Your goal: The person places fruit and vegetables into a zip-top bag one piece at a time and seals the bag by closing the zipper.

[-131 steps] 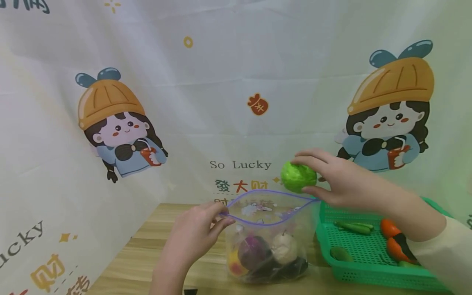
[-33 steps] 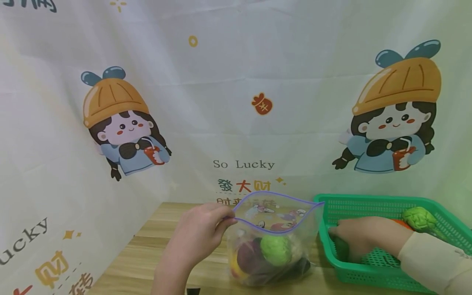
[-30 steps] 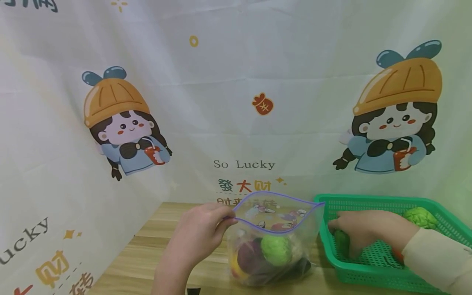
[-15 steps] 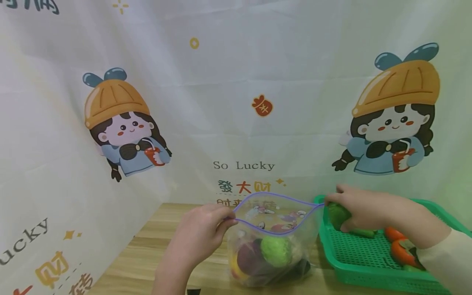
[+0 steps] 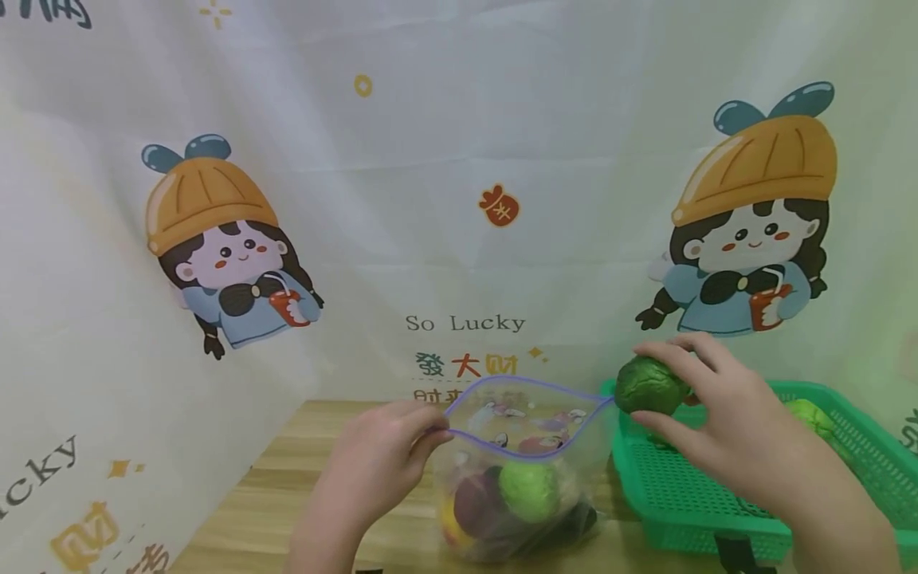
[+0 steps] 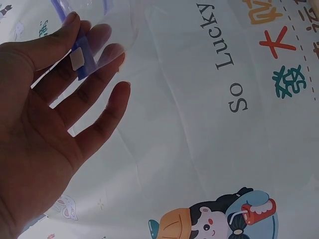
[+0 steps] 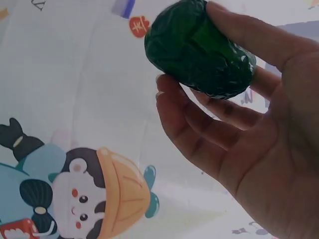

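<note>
My left hand (image 5: 380,458) pinches the left corner of a clear zip bag (image 5: 516,518) between thumb and fingers; the bag's purple-edged mouth gapes. Through its side show a light green cabbage (image 5: 529,488), a dark purple round item (image 5: 479,504), something yellow and red, and a long dark item at the bottom. In the left wrist view the thumb and fingers meet on the bag's purple zip (image 6: 85,57). My right hand (image 5: 739,422) grips a dark green, wrinkled, roundish vegetable (image 5: 649,386) beside the bag's right corner, above the basket's near-left rim. Its glossy surface fills the fingers in the right wrist view.
A green perforated basket (image 5: 688,522) stands right of the bag on the wooden table (image 5: 272,494). Inside it a light green leafy vegetable (image 5: 812,416) shows at the right; my right arm hides much of the rest. A printed cloth (image 5: 402,199) hangs behind.
A light green cabbage held over the bag earlier is now inside it. My right hand reached into the basket, took the dark green vegetable and lifted it up. The left hand kept its pinch.
</note>
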Demonstrator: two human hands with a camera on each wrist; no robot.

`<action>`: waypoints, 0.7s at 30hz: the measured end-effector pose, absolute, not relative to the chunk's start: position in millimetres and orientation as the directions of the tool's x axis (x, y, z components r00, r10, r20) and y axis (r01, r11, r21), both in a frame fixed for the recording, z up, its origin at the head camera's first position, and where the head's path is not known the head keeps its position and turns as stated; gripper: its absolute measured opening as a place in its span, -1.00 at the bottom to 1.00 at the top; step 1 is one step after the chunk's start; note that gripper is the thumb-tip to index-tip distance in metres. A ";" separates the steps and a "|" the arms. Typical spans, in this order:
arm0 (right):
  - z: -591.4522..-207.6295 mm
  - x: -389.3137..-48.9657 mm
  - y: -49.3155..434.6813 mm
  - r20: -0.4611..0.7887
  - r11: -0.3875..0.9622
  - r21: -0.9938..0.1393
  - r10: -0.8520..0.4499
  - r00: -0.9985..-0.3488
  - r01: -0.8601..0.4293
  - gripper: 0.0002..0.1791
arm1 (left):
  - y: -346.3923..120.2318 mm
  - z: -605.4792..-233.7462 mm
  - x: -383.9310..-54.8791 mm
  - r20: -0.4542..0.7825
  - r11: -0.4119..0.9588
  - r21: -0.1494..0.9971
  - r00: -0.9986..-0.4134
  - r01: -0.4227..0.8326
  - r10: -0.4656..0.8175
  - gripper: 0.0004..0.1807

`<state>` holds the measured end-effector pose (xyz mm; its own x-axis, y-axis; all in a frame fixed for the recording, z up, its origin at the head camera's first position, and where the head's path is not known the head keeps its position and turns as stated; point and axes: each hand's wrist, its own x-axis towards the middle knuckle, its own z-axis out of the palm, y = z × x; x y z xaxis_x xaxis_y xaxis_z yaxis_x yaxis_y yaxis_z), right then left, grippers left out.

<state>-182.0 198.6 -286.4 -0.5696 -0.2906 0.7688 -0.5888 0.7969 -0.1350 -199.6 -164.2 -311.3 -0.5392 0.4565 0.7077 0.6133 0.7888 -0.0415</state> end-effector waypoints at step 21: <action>-305.4 -203.7 150.7 0.714 0.707 -0.090 -0.445 -0.541 -0.701 -0.30 | -156.9 -313.7 -200.3 0.721 0.754 -0.063 -0.492 0.654 0.487 -0.91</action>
<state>-203.7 150.7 -305.4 -0.5408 -0.4451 0.7137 -0.7012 0.7072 -0.0903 -200.3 -156.9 -313.7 -0.4920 0.4873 0.7214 0.6538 0.7540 -0.0635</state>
